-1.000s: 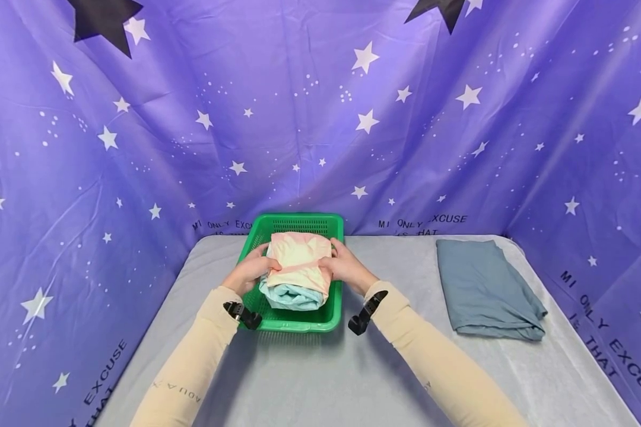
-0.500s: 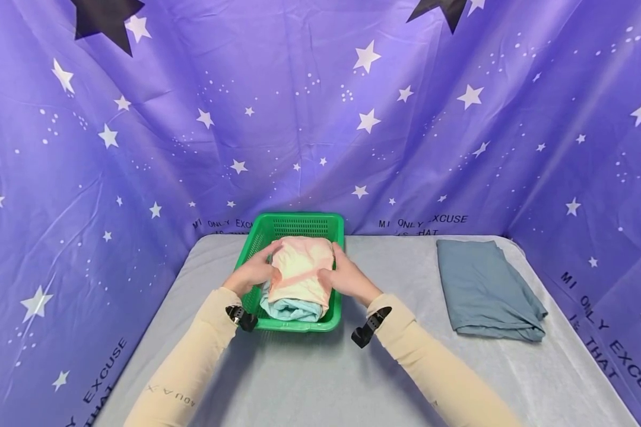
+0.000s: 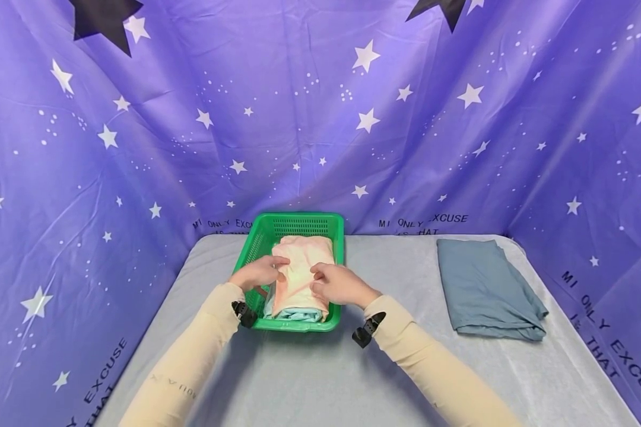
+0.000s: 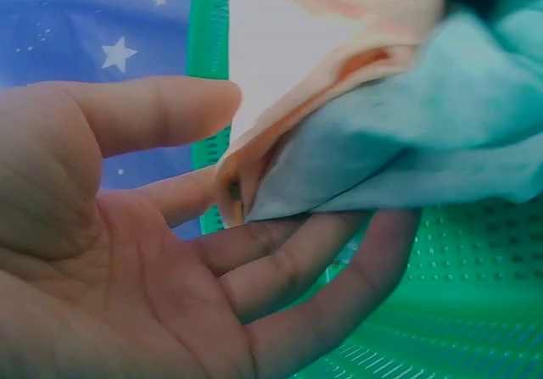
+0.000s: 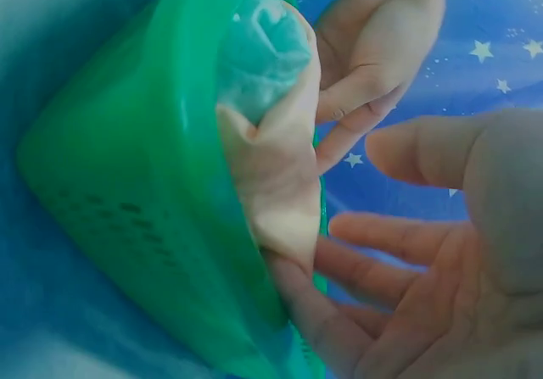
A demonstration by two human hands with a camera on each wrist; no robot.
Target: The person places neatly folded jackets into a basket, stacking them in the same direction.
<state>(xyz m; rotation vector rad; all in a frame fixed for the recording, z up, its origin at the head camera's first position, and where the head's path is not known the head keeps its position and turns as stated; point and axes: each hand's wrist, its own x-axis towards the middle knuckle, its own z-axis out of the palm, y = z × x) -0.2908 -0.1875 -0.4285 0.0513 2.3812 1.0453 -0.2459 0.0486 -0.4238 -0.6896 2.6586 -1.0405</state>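
Note:
A green plastic basket stands at the back of the table. In it lies a folded pale peach cloth, with a turquoise cloth showing beneath its near end. My left hand is at the bundle's left side; in the left wrist view its thumb is straight by the peach edge and its loosely bent fingers touch the underside of the turquoise cloth. My right hand is at the right side, its thumb apart from the cloth and fingertips at the bundle's edge in the right wrist view.
A folded grey-blue cloth lies on the right part of the grey-covered table. A purple star-patterned curtain hangs behind and at both sides. Black wrist cameras are strapped over both cream sleeves.
The cloth bundle has been lowered farther into the basket, toward its near end. Both hands have loosened from its sides, with fingers now over its top in the head view.

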